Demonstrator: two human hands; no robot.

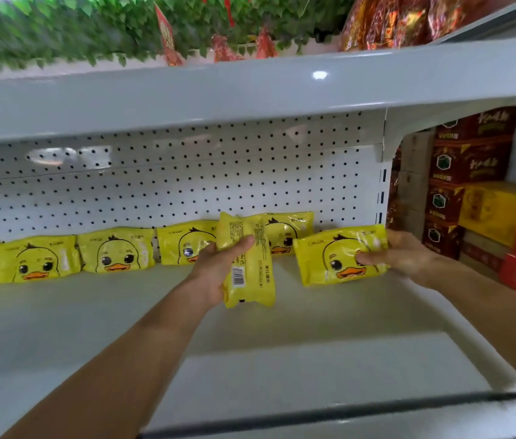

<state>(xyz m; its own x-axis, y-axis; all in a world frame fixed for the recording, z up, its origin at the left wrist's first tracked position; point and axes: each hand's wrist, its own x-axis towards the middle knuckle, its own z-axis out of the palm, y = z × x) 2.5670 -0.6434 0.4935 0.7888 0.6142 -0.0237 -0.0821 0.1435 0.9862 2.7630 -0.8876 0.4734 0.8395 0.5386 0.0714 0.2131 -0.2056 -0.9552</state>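
Observation:
My left hand (218, 267) grips a yellow duck-print packet (251, 280) held upright, its back with the barcode facing me. My right hand (399, 251) holds a second yellow duck packet (329, 255) by its right end, duck face toward me, at the right end of the shelf (250, 359). Several more duck packets (117, 250) lean in a row against the perforated back panel (186, 185), from the far left to just behind the packets in my hands.
A white shelf board (250, 90) overhangs close above. On top of it are green leaves (60, 26) and red bags (408, 20). Stacked red and yellow cartons (478, 191) stand to the right beyond the shelf's end post.

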